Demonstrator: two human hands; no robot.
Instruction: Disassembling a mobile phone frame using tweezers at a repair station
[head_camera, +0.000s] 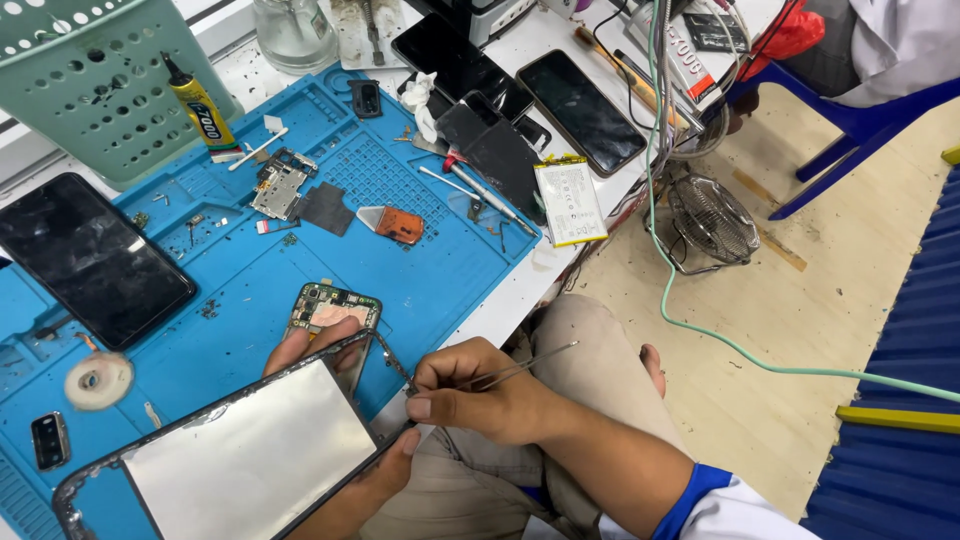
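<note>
Head view, the only one we have.

Our left hand (330, 400) cradles the phone frame (230, 450) from below: fingertips curl over the top edge near the bare circuit board (332, 305), thumb clamps the right edge. The frame lies tilted, silver backing up, long axis running from 8 o'clock to 2 o'clock. Its lower-left corner is cut off by the picture edge.

Our right hand (480, 395) is pinched shut on the tweezers (470, 378), fingers pressed together around the shank. The tail end sticks out toward 2 o'clock over the knee. The tips point toward 10 o'clock and meet the frame's upper right corner, just beside the left thumb. So the working spot lies at about 9 to 10 o'clock from the right hand, touching distance. The right hand is the nearer one to that corner; the left only steadies.

Hard to make out: whether the tweezer tips grip anything. There is a thin dark strip along the frame edge there, possibly adhesive or a flex, and we cannot tell which. The left palm is hidden under the frame.

Around it: blue work mat (420, 260), a dark phone (90, 255) at 10 o'clock on the mat, a white battery (570, 200) at 1 o'clock hanging over the mat edge, a glue tube (200, 105) at 11 o'clock against the green basket (90, 80).
</note>
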